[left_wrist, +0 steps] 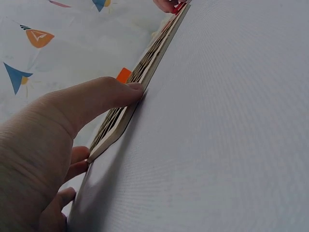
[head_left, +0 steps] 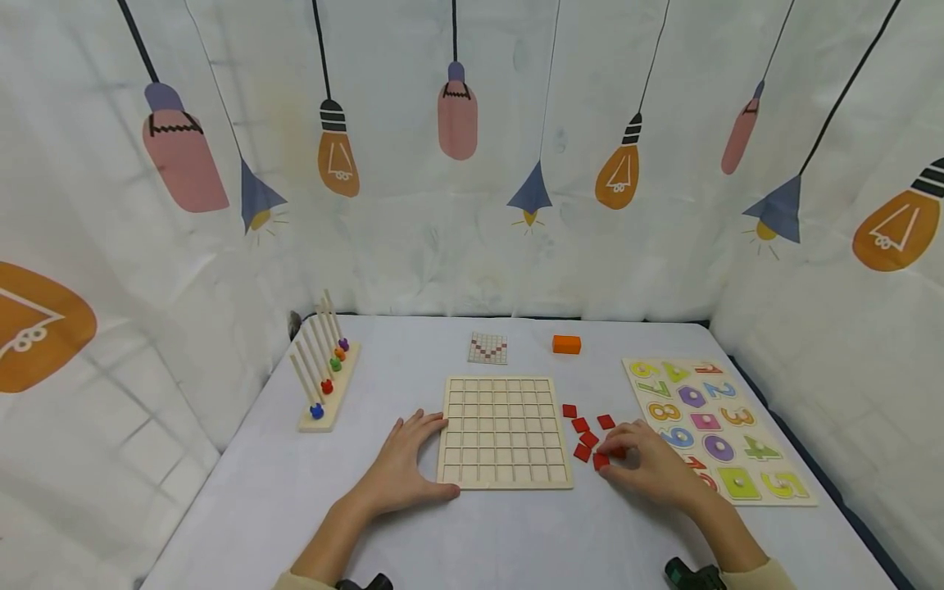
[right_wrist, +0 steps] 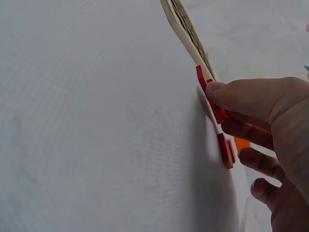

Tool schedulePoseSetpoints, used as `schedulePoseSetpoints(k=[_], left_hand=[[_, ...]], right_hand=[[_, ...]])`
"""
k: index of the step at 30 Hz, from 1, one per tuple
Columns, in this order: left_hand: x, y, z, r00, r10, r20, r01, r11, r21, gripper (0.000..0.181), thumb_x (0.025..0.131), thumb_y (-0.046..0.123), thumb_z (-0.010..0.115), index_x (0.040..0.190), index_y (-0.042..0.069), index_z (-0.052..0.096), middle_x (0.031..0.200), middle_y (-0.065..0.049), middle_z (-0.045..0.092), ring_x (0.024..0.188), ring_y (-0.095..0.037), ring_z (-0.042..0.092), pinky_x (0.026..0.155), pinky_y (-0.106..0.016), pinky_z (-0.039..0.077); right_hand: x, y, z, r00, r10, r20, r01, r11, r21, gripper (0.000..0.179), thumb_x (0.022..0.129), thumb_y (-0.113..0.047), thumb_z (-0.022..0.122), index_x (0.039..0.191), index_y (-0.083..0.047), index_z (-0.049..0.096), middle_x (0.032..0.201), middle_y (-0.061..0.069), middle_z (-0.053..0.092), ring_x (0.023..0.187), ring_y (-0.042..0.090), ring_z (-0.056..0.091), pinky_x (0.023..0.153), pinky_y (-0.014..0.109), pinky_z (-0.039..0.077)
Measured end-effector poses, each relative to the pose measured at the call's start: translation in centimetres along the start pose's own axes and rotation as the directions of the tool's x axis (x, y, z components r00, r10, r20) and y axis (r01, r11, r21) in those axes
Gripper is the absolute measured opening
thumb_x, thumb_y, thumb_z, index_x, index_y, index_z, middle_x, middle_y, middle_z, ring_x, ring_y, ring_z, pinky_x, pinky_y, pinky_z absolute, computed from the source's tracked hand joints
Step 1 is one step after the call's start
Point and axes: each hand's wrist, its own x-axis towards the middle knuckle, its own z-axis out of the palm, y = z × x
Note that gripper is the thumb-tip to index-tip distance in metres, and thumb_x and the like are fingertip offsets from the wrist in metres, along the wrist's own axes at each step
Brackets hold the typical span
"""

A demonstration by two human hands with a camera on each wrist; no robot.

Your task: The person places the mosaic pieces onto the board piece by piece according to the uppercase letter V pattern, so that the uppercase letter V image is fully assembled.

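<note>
A wooden grid board (head_left: 506, 434) with rows of square cells lies flat on the table. My left hand (head_left: 408, 469) spreads at its left side, with fingertips at the left edge and the thumb at the near left corner. In the left wrist view the thumb (left_wrist: 108, 93) lies against the board's near edge. Right of the board, my right hand (head_left: 649, 463) pinches a red square tile (right_wrist: 216, 108) between thumb and fingers, low over the table. Several other red tiles (head_left: 580, 425) lie scattered between the board and this hand.
A small pattern card (head_left: 487, 348) and an orange block (head_left: 566, 344) lie behind the board. At the left stands a peg rack (head_left: 339, 393) with coloured pieces on its rods. A number and shape puzzle board (head_left: 719, 426) lies to the right. Printed cloth walls surround the table.
</note>
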Motion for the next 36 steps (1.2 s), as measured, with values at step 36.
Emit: schedulePoseSetpoints(k=[36], left_hand=[[-0.2, 0.2, -0.1, 1.000, -0.006, -0.009, 0.006, 1.000, -0.004, 0.116, 0.070, 0.070, 0.096, 0.165, 0.020, 0.053, 0.175, 0.001, 0.049, 0.173, -0.033, 0.025, 0.143, -0.063, 0.010]], right_hand=[[1.6, -2.0, 0.2, 0.995, -0.081, -0.066, 0.085, 0.994, 0.066, 0.024, 0.093, -0.031, 0.093, 0.112, -0.040, 0.081, 0.110, -0.016, 0.069, 0.108, 0.015, 0.065, 0.094, 0.030, 0.063]])
